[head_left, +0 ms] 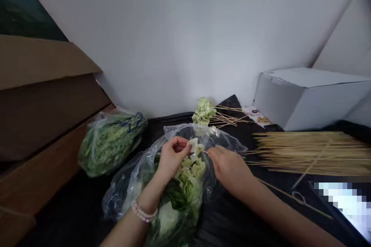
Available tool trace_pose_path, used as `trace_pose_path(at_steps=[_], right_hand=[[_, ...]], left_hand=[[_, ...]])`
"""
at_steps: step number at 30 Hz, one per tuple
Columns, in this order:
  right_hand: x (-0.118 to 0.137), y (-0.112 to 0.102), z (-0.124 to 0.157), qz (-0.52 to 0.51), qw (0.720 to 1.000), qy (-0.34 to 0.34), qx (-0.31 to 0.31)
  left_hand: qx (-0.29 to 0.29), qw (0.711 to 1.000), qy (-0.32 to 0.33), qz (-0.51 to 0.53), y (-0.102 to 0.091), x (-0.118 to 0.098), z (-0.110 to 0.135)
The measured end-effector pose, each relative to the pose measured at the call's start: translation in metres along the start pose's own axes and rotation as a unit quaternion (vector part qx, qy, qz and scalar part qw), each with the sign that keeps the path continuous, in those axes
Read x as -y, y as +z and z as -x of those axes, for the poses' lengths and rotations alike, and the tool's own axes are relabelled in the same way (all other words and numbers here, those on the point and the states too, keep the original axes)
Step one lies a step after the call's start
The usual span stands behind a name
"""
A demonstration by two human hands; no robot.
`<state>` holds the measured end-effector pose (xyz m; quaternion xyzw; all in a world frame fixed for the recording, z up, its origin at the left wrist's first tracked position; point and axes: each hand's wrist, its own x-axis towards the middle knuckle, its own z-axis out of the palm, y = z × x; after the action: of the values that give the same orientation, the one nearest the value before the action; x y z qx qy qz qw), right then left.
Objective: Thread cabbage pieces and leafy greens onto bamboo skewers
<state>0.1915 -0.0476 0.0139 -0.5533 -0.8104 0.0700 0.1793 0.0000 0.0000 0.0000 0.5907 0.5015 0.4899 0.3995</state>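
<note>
One pale leaf, above an open bag: pinched in the fingers of the left hand. One stick: gripped in the fingers of the right hand. Step, apparently: threading; next push calls for fingertips clear of the point.

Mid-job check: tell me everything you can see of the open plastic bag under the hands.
The open bag looks like thin, clear, crinkled plastic with glossy highlights. It lies slumped on the black covering, its far side spread out loosely toward the wall. Pale yellow-green leaves and darker greens fill it. The left hand and right hand are over it; whether either touches the plastic, I cannot tell.
</note>
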Motion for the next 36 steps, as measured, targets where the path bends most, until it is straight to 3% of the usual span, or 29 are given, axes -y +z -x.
trace_pose_path(at_steps=[16, 21, 27, 30, 32, 36], right_hand=[[-0.001, 0.009, 0.002, -0.003, 1.000, -0.003, -0.025], [-0.001, 0.012, 0.000, -0.044, 0.999, -0.009, -0.009], [-0.008, 0.008, -0.003, -0.037, 0.999, -0.002, -0.036], [-0.013, 0.005, -0.004, -0.038, 0.997, 0.001, -0.063], [-0.015, 0.004, -0.004, -0.043, 0.996, -0.003, -0.072], [-0.013, 0.004, -0.003, -0.044, 0.996, -0.011, -0.075]], left_hand=[[0.016, 1.000, 0.013, -0.001, 0.006, -0.007, 0.004], [0.054, 0.998, 0.013, -0.006, 0.011, -0.009, 0.008], [0.041, 0.999, 0.006, 0.006, 0.006, -0.005, 0.004], [0.048, 0.996, 0.028, -0.072, 0.003, 0.006, 0.001], [0.085, 0.970, 0.073, -0.216, 0.002, 0.013, 0.001], [0.167, 0.879, 0.112, -0.433, 0.005, 0.019, 0.006]])
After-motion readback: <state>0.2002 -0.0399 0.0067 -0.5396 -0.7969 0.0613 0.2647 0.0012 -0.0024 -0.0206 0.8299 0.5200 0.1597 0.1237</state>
